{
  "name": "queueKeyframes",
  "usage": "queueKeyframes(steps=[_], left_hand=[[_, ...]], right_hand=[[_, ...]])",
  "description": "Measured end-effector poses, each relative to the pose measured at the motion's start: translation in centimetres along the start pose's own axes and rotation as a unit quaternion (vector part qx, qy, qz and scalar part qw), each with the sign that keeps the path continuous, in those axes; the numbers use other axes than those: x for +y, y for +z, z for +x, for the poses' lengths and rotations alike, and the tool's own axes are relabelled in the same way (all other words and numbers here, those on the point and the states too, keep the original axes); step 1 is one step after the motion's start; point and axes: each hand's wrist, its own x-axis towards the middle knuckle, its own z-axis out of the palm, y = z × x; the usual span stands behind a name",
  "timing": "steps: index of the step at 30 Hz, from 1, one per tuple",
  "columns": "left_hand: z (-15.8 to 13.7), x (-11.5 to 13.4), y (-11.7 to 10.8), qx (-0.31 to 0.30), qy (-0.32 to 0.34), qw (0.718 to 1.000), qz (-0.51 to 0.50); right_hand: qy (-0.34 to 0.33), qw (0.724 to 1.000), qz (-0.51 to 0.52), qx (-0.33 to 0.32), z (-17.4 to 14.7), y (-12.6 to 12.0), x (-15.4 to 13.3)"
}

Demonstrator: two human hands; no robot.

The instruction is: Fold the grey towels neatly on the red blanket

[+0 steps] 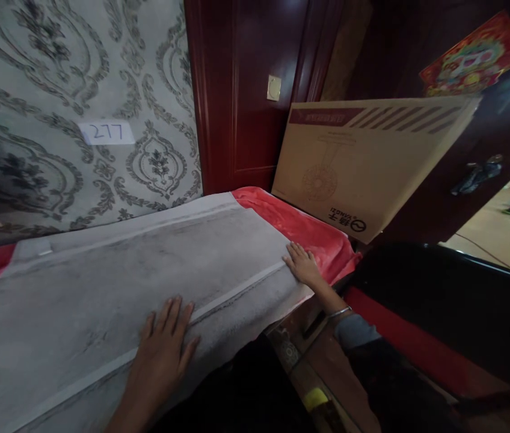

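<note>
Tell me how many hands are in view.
2: the left hand on the grey sheet toward the near edge, the right hand at its right end, by the red cloth.

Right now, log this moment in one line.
left hand: spread on gray cloth | right hand: at gray cloth's edge, beside red cloth | carton: next to red cloth
</note>
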Motion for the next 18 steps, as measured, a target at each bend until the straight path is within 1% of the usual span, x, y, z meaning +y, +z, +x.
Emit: queueKeyframes(steps=[4, 6, 7, 9, 10, 12, 15, 18], left_hand=[[-0.4, 0.3, -0.4, -0.013, -0.008, 1.0, -0.014], [-1.1, 0.7, -1.2, -0.024, -0.017, 0.999, -0.028], [-1.5, 0.9, -1.6, -0.026, -0.023, 0.999, -0.038], [-2.5, 1.3, -2.7, -0.025, -0.035, 0.997, -0.061], [-3.1, 1.4, -3.3, -0.022, -0.042, 0.996, -0.075], [-4.4, 1.1, -4.5, -0.011, -0.067, 0.992, -0.102], [-7.0, -0.3, -6.2, 0.011, -0.128, 0.985, -0.116], [-10.1, -2.2, -7.8, 0.03, -0.188, 0.978, -0.079]], right_hand=[[0.025, 1.0, -0.01, -0.013, -0.2, -0.6, -0.2], [0.021, 1.0, -0.015, -0.002, -0.6, -0.9, -0.5], [0.006, 1.0, -0.016, 0.007, -0.8, -0.8, -0.7], [-0.029, 0.998, -0.003, 0.059, -1.1, -0.5, -1.8], [-0.057, 0.994, 0.015, 0.087, -1.2, -0.2, -2.5], [-0.13, 0.982, 0.069, 0.115, -1.4, 0.5, -4.7], [-0.229, 0.956, 0.147, 0.109, -1.9, 1.5, -8.7], [-0.301, 0.93, 0.191, 0.084, -2.5, 2.6, -12.5]])
